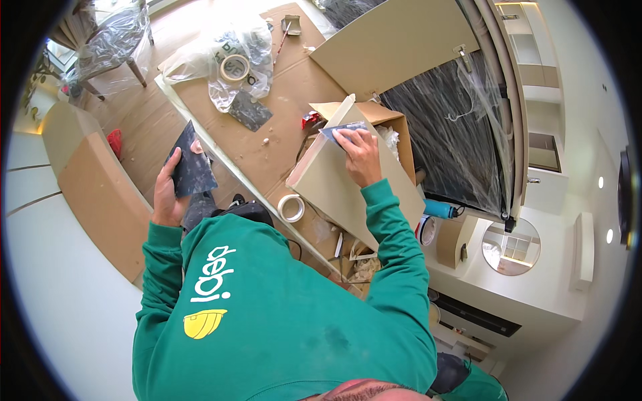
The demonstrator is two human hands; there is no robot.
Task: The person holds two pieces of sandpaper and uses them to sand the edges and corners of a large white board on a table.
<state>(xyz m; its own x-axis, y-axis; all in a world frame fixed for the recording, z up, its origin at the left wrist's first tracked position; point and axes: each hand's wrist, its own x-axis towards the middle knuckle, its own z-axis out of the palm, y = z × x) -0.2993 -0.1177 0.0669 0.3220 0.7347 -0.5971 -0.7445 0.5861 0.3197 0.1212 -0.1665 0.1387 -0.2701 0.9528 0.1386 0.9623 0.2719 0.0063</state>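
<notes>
My left hand point(167, 190) grips a dark, flat sheet point(192, 164) by its near edge, thumb on top. A pinkish dab of paste and pale smears are on its face. Pinched in my right hand point(361, 155) is a small dark-blue flat spreader point(343, 131), pressed to the far part of a beige panel point(361, 190). This panel leans at a slant, and a pale strip runs along its left edge. The spreader's lower part is hidden by my fingers. Behind the panel stands an open cardboard box point(394, 123).
Cardboard sheeting point(221, 123) covers the floor, bearing masking tape rolls point(235, 67), crumpled plastic film point(257, 43) and another dark sheet point(250, 111). A film-wrapped cabinet point(448, 134) stands right, near a blue bottle point(439, 208). A wrapped chair point(117, 50) is far left.
</notes>
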